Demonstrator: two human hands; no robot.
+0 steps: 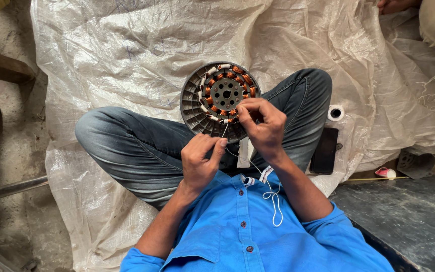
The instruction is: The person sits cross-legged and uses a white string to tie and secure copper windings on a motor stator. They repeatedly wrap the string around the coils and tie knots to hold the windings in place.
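Head view: a thin white thread (226, 132) is pinched in the closed grip of the left hand (200, 158), just below the stator. The right hand (263, 126) is closed on the same thread at the lower edge of the copper windings (237, 75). The round motor stator (221, 100), with its grey ribbed rim, is propped on the crossed legs in blue jeans (137, 146). A white woven sheet (127, 50) is spread beneath. A black phone (324, 150) and a white tape roll (336, 113) are seen beside the right knee.
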